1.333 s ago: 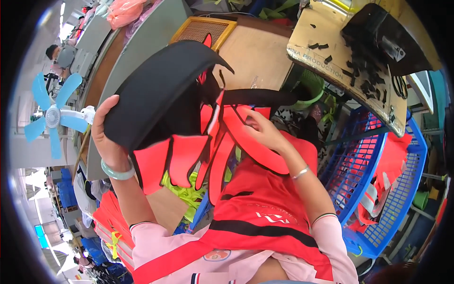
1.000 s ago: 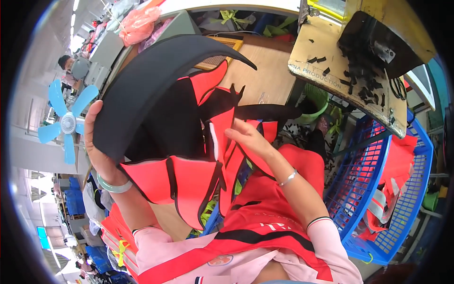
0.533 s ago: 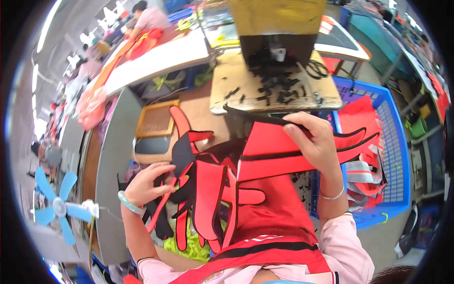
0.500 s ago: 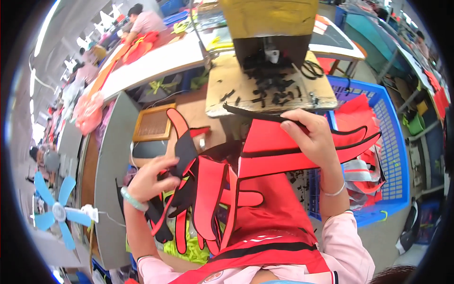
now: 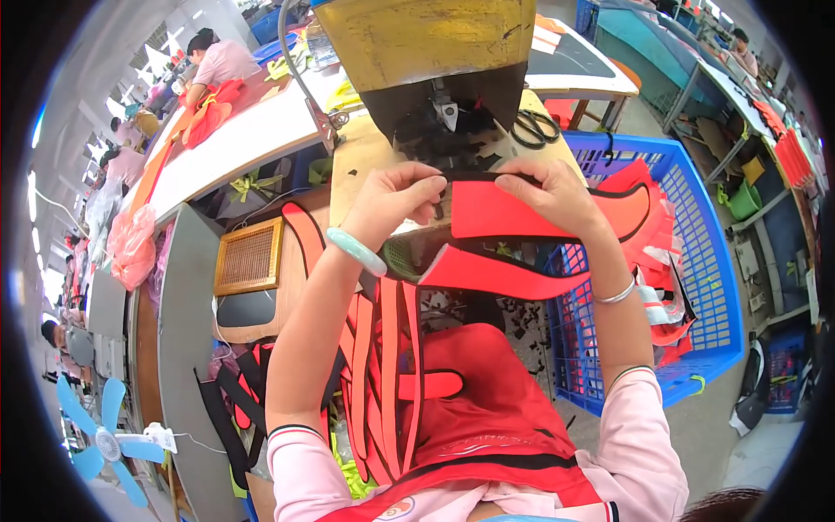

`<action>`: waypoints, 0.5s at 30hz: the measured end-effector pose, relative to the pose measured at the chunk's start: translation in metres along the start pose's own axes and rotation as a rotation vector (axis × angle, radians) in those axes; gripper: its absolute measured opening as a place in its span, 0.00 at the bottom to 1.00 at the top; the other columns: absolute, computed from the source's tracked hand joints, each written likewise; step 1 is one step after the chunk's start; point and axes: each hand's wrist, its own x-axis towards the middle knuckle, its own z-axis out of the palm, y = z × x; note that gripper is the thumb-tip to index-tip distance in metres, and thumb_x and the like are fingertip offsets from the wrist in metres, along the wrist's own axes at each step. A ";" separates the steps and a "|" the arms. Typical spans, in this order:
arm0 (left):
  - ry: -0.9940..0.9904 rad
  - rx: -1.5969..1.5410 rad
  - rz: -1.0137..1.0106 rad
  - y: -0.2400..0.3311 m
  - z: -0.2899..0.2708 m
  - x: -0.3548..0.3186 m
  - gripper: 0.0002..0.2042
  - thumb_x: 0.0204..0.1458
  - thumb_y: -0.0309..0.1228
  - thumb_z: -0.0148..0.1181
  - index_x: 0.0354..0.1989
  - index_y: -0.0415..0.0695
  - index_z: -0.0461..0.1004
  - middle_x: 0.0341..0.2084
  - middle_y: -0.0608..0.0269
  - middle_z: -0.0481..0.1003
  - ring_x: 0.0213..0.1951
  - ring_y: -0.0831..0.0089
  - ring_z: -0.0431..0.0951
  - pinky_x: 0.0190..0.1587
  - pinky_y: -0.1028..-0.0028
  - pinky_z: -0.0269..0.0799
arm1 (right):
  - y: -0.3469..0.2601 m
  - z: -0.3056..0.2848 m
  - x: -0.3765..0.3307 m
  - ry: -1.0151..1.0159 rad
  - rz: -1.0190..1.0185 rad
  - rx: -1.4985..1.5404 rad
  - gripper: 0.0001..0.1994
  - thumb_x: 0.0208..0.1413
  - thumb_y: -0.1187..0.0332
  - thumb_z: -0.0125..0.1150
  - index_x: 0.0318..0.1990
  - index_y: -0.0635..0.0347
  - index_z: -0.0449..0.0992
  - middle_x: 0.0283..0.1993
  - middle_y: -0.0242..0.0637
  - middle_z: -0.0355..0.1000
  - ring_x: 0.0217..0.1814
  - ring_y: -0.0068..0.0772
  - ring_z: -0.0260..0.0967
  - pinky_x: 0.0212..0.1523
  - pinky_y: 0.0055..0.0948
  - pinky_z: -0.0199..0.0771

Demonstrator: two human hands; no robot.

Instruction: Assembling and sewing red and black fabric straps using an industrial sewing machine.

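Note:
A red fabric piece with black edging [image 5: 491, 210] is stretched between my two hands in front of the machine. My left hand [image 5: 396, 202] is closed in a pinch at the left end of its black top edge. My right hand [image 5: 550, 198] grips the same edge farther right, thumb on top. Below hangs another red flap [image 5: 504, 275] with a pale cut end; my right forearm hides where it leads. Just beyond my hands stands the machine with a worn yellow cover [image 5: 435, 43], a metal part [image 5: 445, 115] showing under it.
Black scraps lie under the machine, with black-handled scissors [image 5: 535, 129] on its wooden top. A blue basket [image 5: 715, 261] of red pieces stands at right. Black-edged red strips [image 5: 387, 374] hang over my lap. At left are a wood-framed panel [image 5: 250, 257] and a fan [image 5: 108, 444].
My left hand has left the strips at lower left and moved up and right to the edging's end. The fabric has come closer to the machine, and its loose black tail no longer shows.

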 end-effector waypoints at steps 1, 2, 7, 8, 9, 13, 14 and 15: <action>-0.001 0.000 -0.003 -0.002 0.000 0.006 0.12 0.56 0.34 0.63 0.42 0.39 0.79 0.27 0.68 0.76 0.24 0.83 0.74 0.30 0.81 0.72 | 0.003 -0.001 0.005 -0.001 0.003 0.002 0.11 0.56 0.63 0.61 0.39 0.61 0.80 0.32 0.42 0.78 0.35 0.34 0.76 0.38 0.30 0.73; 0.027 -0.016 0.011 -0.005 0.000 0.012 0.12 0.56 0.34 0.63 0.41 0.39 0.79 0.25 0.69 0.75 0.24 0.83 0.73 0.29 0.81 0.71 | 0.003 -0.003 0.010 -0.008 0.004 0.001 0.11 0.56 0.63 0.61 0.39 0.62 0.80 0.32 0.42 0.77 0.34 0.33 0.76 0.38 0.30 0.73; 0.122 -0.044 -0.012 -0.015 0.000 0.035 0.10 0.56 0.33 0.64 0.39 0.39 0.76 0.24 0.70 0.73 0.25 0.84 0.71 0.27 0.83 0.68 | 0.018 -0.004 0.030 -0.023 0.023 0.016 0.12 0.56 0.63 0.61 0.39 0.65 0.79 0.31 0.42 0.76 0.32 0.31 0.73 0.37 0.29 0.71; 0.125 -0.042 -0.016 -0.016 0.000 0.038 0.10 0.56 0.33 0.64 0.39 0.39 0.76 0.24 0.70 0.73 0.25 0.84 0.71 0.27 0.83 0.68 | 0.019 -0.005 0.033 -0.039 0.037 0.015 0.13 0.57 0.63 0.61 0.39 0.65 0.79 0.30 0.42 0.76 0.32 0.30 0.72 0.37 0.29 0.70; 0.140 -0.075 -0.011 -0.017 0.001 0.042 0.10 0.56 0.33 0.64 0.38 0.39 0.75 0.24 0.70 0.72 0.24 0.84 0.70 0.27 0.83 0.67 | 0.020 -0.006 0.037 -0.054 0.054 0.011 0.13 0.57 0.62 0.60 0.39 0.65 0.79 0.29 0.41 0.75 0.31 0.28 0.70 0.36 0.28 0.70; 0.177 -0.176 -0.015 -0.021 0.005 0.055 0.08 0.56 0.32 0.63 0.36 0.41 0.74 0.23 0.72 0.70 0.23 0.84 0.68 0.24 0.82 0.64 | 0.035 -0.005 0.045 -0.033 0.058 0.026 0.13 0.57 0.62 0.60 0.39 0.65 0.79 0.28 0.40 0.74 0.30 0.26 0.69 0.36 0.27 0.69; 0.176 -0.176 -0.016 -0.022 0.006 0.057 0.08 0.56 0.32 0.63 0.36 0.41 0.74 0.23 0.72 0.70 0.23 0.84 0.68 0.24 0.82 0.64 | 0.039 -0.006 0.047 -0.042 0.073 0.037 0.13 0.57 0.62 0.60 0.39 0.65 0.79 0.28 0.40 0.74 0.30 0.26 0.69 0.35 0.27 0.69; 0.177 -0.212 -0.016 -0.024 0.006 0.060 0.07 0.56 0.31 0.63 0.36 0.41 0.74 0.23 0.72 0.70 0.23 0.84 0.68 0.24 0.82 0.64 | 0.041 -0.007 0.049 -0.049 0.086 0.048 0.13 0.57 0.62 0.60 0.39 0.65 0.79 0.28 0.40 0.74 0.30 0.26 0.68 0.35 0.27 0.69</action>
